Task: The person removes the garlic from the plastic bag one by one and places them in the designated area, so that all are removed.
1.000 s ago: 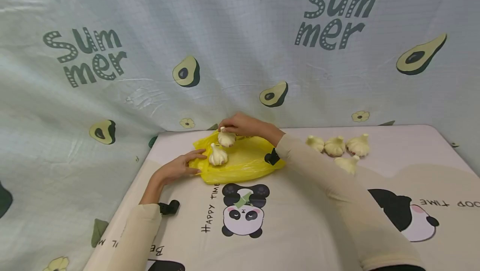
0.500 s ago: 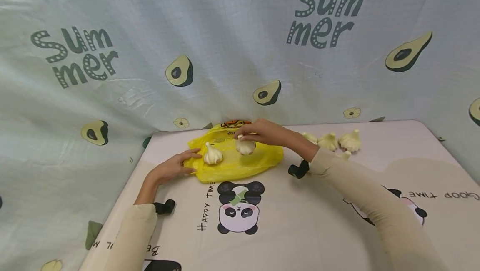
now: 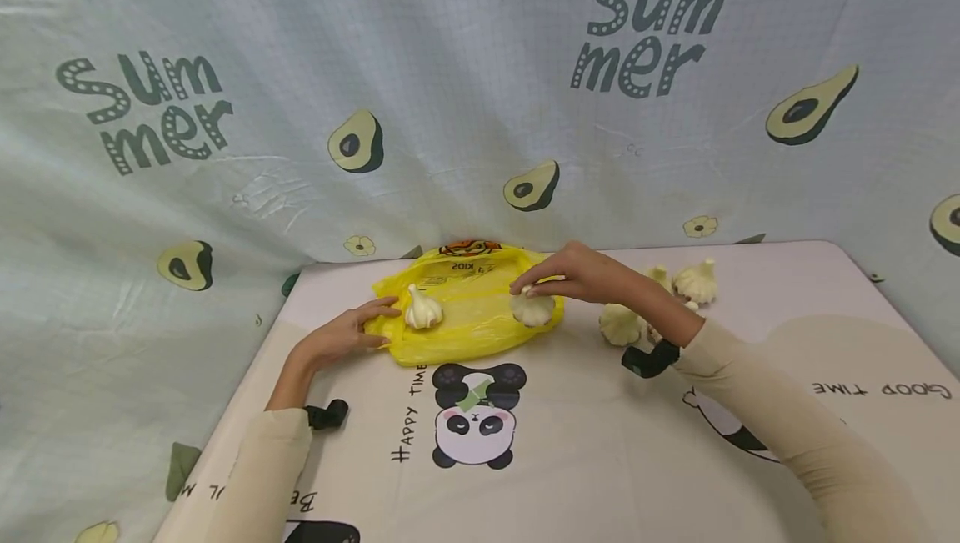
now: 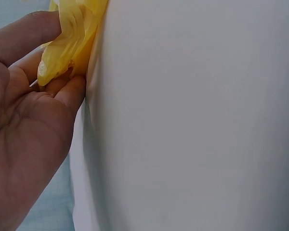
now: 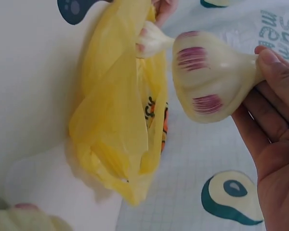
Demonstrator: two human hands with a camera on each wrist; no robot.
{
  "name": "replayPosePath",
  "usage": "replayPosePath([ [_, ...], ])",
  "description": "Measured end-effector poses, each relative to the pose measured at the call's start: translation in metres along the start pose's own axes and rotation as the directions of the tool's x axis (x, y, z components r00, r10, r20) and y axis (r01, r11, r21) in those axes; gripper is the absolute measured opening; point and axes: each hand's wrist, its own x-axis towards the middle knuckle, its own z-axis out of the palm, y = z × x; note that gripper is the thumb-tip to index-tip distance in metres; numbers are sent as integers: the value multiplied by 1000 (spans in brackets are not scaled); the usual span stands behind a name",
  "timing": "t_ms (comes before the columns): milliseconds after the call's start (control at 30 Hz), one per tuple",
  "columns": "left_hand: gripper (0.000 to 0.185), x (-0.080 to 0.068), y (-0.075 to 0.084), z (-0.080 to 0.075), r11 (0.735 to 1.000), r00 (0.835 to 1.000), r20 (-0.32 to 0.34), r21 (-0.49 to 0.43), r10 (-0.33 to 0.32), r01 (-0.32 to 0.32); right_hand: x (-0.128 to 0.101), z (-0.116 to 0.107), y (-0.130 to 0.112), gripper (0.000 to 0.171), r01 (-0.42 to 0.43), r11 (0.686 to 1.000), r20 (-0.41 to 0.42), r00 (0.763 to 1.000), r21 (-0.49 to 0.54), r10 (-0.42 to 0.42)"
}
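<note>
Meanwhile the right hand [image 3: 577, 272] pinches a garlic bulb [image 3: 532, 309] at the yellow bag's [image 3: 468, 322] right edge, left hand [image 3: 341, 339] gripping the bag's left edge.

1. Garlic bulb [image 3: 533, 308]: white with purple streaks, held by its stem tip, hanging over the right end of the bag, centre of the head view.
2. Yellow plastic bag [image 3: 465, 309]: crumpled, lying flat on the table, left edge pinched.
3. A 2nd garlic bulb [image 3: 423, 309]: white, resting upright on the bag's left part.
</note>
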Motion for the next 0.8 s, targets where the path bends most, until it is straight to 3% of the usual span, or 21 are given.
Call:
replayPosePath([
  [233,56,0,2,0,1000,1000,8,-1,-9,9,-27,-12,-7,26,17,1000,-12,1000,22,-16],
  [600,56,-2,0,-1,999,1000,13,-46,18,-17,-56,-22,-13,26,-83,995,-71,994,57,87],
  [800,55,-2,2,-2,999,1000,5,-41,4,-4,-72,-25,-13,28,-75,997,-94,993,29,77],
])
